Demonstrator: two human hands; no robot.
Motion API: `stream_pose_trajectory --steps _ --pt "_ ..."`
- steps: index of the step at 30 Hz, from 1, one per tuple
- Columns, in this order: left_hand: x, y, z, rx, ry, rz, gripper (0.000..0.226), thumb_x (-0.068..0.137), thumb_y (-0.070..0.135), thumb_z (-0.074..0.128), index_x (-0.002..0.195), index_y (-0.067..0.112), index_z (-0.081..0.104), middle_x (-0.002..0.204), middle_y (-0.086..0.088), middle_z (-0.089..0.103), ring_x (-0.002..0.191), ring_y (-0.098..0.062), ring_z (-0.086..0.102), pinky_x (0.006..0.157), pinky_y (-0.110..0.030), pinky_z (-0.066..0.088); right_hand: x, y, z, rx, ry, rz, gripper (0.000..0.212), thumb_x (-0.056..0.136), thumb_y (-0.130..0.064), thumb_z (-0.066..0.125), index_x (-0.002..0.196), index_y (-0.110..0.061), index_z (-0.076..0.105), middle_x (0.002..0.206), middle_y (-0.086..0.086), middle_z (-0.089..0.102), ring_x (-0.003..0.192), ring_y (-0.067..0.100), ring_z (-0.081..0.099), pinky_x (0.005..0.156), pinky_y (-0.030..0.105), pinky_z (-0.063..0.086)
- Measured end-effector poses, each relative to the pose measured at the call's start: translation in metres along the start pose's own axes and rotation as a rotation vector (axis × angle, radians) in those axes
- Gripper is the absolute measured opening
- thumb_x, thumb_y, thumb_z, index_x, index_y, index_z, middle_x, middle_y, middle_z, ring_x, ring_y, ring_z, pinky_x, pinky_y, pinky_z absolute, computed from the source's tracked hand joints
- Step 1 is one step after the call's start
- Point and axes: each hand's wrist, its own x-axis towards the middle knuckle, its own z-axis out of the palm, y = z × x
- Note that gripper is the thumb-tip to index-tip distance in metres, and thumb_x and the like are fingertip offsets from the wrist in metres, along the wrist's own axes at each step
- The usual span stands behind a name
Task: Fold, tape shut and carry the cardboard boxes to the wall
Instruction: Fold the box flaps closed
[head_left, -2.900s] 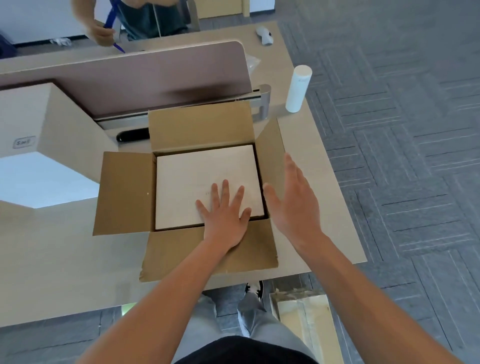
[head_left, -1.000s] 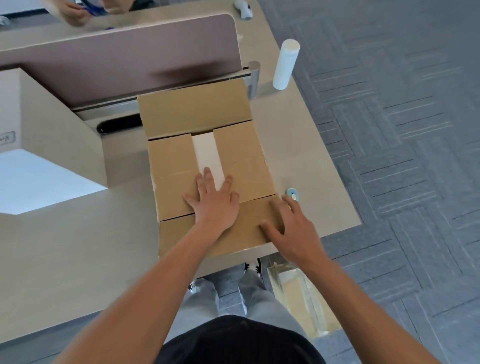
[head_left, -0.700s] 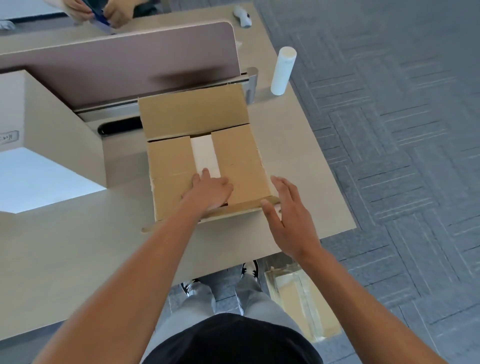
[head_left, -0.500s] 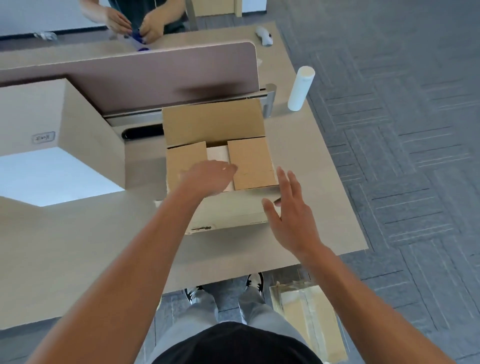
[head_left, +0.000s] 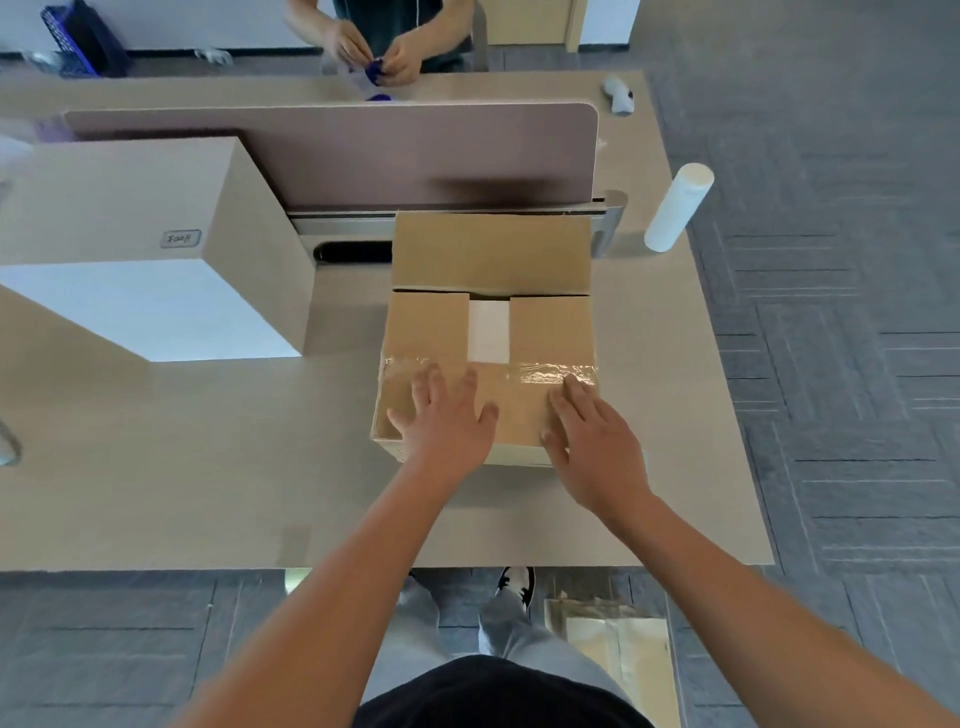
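Grey carpet tiles surround a pale worktop (head_left: 156, 467) where the cardboard box (head_left: 488, 364) sits near the front edge, far flap up. Both the left hand (head_left: 447, 421) and right hand (head_left: 592, 447) press flat on its near flap, fingers spread, grasping nothing.

Both hands lay on the cardboard box (head_left: 488, 332); the divider (head_left: 332, 150) stood behind it, the roll (head_left: 678, 208) right.
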Motion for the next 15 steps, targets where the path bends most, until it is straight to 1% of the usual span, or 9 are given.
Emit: stream_pose_trajectory --steps 2,4,6,7,9,12,13,15 --pt "0.004 0.001 0.010 0.003 0.009 -0.021 0.064 0.104 0.058 0.030 0.163 0.037 0.015 0.173 -0.009 -0.006 0.158 -0.032 -0.008 0.117 -0.074 0.014 0.002 0.004 -0.004 0.005 0.003 -0.025 0.052 0.103 -0.037 0.058 0.149 -0.013 0.054 0.160 0.011 0.047 0.143 0.034 0.048 0.112 0.048 0.045" --pt "0.006 0.002 0.019 0.045 0.021 -0.020 0.069 0.102 0.061 0.032 0.164 0.036 0.011 0.172 -0.011 -0.009 0.158 -0.034 -0.012 0.116 -0.076 0.013 0.014 0.008 -0.008 0.047 0.027 -0.022 0.043 0.100 -0.034 0.061 0.137 -0.013 0.062 0.149 0.009 0.056 0.132 0.035 0.055 0.105 0.048 0.049" --pt "0.007 0.003 0.026 0.077 0.035 -0.025 0.075 0.100 0.064 0.034 0.164 0.035 0.007 0.172 -0.013 -0.014 0.157 -0.035 -0.017 0.115 -0.077 0.009 0.032 0.012 -0.012 0.118 0.091 0.023 0.039 0.098 -0.033 0.063 0.132 -0.013 0.064 0.142 0.010 0.059 0.126 0.035 0.056 0.101 0.049 0.050" --pt "0.007 0.004 0.029 0.086 0.040 -0.030 0.078 0.099 0.066 0.034 0.164 0.035 0.005 0.171 -0.013 -0.015 0.157 -0.036 -0.019 0.115 -0.077 0.008 0.043 0.015 -0.015 0.152 0.125 0.053 0.041 0.098 -0.033 0.064 0.134 -0.014 0.064 0.143 0.010 0.057 0.127 0.035 0.053 0.103 0.049 0.049" --pt "0.008 0.004 0.032 0.103 0.044 -0.036 0.079 0.099 0.068 0.033 0.164 0.035 0.002 0.171 -0.013 -0.018 0.156 -0.037 -0.021 0.115 -0.077 0.006 0.069 0.024 -0.018 0.216 0.138 0.117 0.049 0.098 -0.034 0.063 0.143 -0.015 0.057 0.151 0.013 0.049 0.136 0.035 0.045 0.111 0.048 0.043" --pt "0.008 0.004 0.032 0.104 0.039 -0.040 0.078 0.100 0.068 0.029 0.164 0.035 0.000 0.171 -0.012 -0.020 0.156 -0.036 -0.022 0.118 -0.076 0.006 0.110 0.033 -0.021 0.354 0.036 0.249 0.066 0.098 -0.038 0.056 0.159 -0.020 0.037 0.165 0.013 0.032 0.150 0.035 0.030 0.120 0.050 0.033" --pt "0.009 0.004 0.031 0.103 0.034 -0.043 0.077 0.100 0.068 0.029 0.164 0.036 0.000 0.171 -0.011 -0.020 0.156 -0.035 -0.023 0.118 -0.075 0.006 0.124 0.035 -0.020 0.395 0.013 0.281 0.070 0.098 -0.040 0.054 0.161 -0.021 0.032 0.167 0.012 0.028 0.153 0.033 0.027 0.122 0.050 0.031" --pt "0.010 0.004 0.029 0.096 0.021 -0.052 0.076 0.101 0.067 0.028 0.164 0.036 -0.001 0.171 -0.011 -0.021 0.156 -0.034 -0.023 0.118 -0.074 0.005 0.150 0.038 -0.020 0.447 0.015 0.302 0.077 0.096 -0.043 0.053 0.164 -0.021 0.025 0.168 0.009 0.028 0.154 0.031 0.026 0.123 0.051 0.030"
